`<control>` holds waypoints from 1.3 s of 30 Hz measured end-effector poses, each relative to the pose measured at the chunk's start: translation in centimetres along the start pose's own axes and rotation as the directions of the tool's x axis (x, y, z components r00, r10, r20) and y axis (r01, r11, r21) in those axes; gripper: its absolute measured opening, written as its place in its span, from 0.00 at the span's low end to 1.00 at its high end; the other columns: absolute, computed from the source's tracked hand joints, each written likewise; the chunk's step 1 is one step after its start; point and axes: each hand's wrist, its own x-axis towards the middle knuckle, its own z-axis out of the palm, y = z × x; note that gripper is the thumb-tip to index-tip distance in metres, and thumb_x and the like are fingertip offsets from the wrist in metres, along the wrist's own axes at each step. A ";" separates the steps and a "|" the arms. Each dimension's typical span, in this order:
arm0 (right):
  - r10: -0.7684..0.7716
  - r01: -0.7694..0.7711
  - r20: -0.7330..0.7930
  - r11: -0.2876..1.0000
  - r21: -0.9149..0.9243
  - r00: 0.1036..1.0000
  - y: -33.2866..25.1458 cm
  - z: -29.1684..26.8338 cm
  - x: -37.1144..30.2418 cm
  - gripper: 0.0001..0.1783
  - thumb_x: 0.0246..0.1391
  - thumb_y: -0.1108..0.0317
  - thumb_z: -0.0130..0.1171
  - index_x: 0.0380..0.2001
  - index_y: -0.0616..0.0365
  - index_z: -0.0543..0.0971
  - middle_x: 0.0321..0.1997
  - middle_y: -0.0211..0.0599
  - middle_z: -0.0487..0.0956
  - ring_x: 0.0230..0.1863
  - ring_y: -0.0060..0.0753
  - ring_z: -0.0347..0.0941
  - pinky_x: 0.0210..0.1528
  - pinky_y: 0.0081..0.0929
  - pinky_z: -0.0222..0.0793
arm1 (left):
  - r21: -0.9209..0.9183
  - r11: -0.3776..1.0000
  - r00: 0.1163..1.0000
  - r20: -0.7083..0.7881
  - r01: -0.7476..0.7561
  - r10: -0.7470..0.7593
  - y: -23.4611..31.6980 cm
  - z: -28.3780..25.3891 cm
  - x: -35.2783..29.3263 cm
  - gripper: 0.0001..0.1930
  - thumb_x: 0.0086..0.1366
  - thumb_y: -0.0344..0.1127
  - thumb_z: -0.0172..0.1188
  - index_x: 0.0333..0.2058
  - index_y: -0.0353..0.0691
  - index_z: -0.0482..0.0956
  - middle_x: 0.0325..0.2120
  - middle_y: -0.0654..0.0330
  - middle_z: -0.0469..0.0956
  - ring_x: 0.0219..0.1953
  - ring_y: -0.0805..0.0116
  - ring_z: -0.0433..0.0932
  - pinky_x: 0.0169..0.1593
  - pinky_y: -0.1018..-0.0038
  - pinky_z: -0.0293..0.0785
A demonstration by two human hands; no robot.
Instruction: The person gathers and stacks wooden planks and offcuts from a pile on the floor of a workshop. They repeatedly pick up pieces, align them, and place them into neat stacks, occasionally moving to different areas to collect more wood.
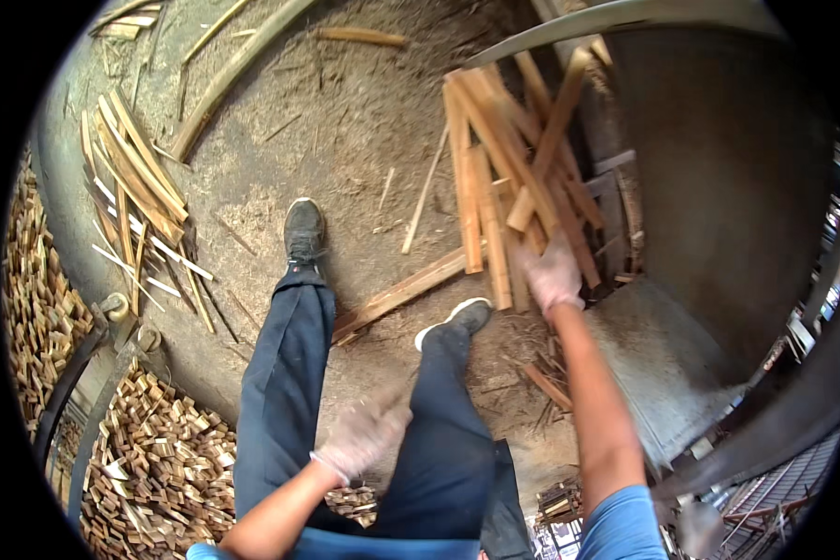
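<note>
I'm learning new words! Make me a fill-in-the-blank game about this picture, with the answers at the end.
1. The hand at the long wooden strips is the person's ____ one (left or right).
2. The colour of the sleeve is ____.
3. The big heap of small wood blocks is on the picture's ____ side (left or right).
4. Count the shoes in the picture: there are ____.

Missing words: right; blue; left; two.

Head-worn cam over there, L of 2, faces abt straight down, v. wide fisheye. Sits fairly nr L hand (362, 439) & R hand (553, 273), w/ floor (252, 177) farther off below.
</note>
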 end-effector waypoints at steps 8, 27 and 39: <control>0.155 -0.163 -0.178 0.986 -0.034 0.972 1.2 7.7 18.7 0.42 0.47 0.42 0.63 0.58 0.63 0.75 0.57 0.58 0.79 0.59 0.57 0.75 0.62 0.40 0.70 | -0.420 0.866 0.962 0.144 0.272 -0.232 4.7 -5.1 0.4 0.29 0.70 0.48 0.50 0.61 0.31 0.69 0.55 0.45 0.76 0.57 0.50 0.74 0.64 0.59 0.67; -0.146 0.180 -0.146 0.951 0.253 0.978 9.9 7.9 8.9 0.42 0.52 0.51 0.69 0.63 0.66 0.69 0.63 0.57 0.73 0.65 0.53 0.68 0.70 0.40 0.59 | -0.147 0.952 0.963 0.064 0.269 -0.263 -0.4 2.6 31.1 0.54 0.59 0.57 0.67 0.72 0.30 0.49 0.65 0.34 0.65 0.66 0.50 0.68 0.68 0.67 0.62; -0.165 0.119 -0.225 0.972 -0.205 0.960 13.7 2.7 23.0 0.29 0.49 0.47 0.65 0.46 0.59 0.81 0.42 0.56 0.82 0.48 0.57 0.79 0.50 0.44 0.72 | -0.426 0.899 0.986 -0.082 0.098 -0.146 0.0 6.4 38.1 0.44 0.62 0.54 0.66 0.69 0.36 0.59 0.61 0.43 0.71 0.66 0.53 0.68 0.68 0.67 0.61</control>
